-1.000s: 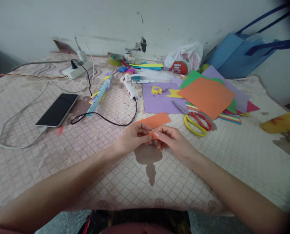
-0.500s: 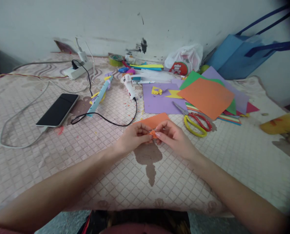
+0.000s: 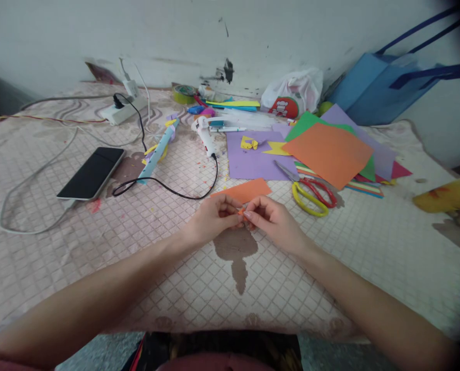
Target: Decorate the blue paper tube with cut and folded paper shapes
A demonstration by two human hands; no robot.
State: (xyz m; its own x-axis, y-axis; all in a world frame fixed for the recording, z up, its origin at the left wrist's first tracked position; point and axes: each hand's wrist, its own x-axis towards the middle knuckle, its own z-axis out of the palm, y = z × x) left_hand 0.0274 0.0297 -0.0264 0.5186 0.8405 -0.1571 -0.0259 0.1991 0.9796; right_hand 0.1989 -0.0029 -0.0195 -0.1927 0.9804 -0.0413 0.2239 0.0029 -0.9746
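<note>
Between my two hands is a small orange paper piece (image 3: 242, 212), mostly covered by fingers. My left hand (image 3: 218, 219) pinches its left side between thumb and fingers. On the other side, the thumb and fingertips of my right hand (image 3: 270, 219) close on the same piece. Just behind the hands lies a flat orange paper strip (image 3: 249, 190). Scissors (image 3: 310, 198) with red and yellow handles rest to the right. A purple sheet (image 3: 253, 166) farther back bears a small yellow and purple paper piece (image 3: 249, 144).
A white glue gun (image 3: 204, 135) with a black cord lies behind the hands. At left are a phone (image 3: 93, 173), a power strip (image 3: 124, 110) and a decorated blue strip (image 3: 158, 153). Coloured sheets (image 3: 330, 154), a plastic bag (image 3: 294, 93) and a blue bag (image 3: 377, 87) stand back right.
The fingers have shifted slightly around the small orange piece, and less of it shows. My right hand sits a little lower, uncovering more of the orange strip.
</note>
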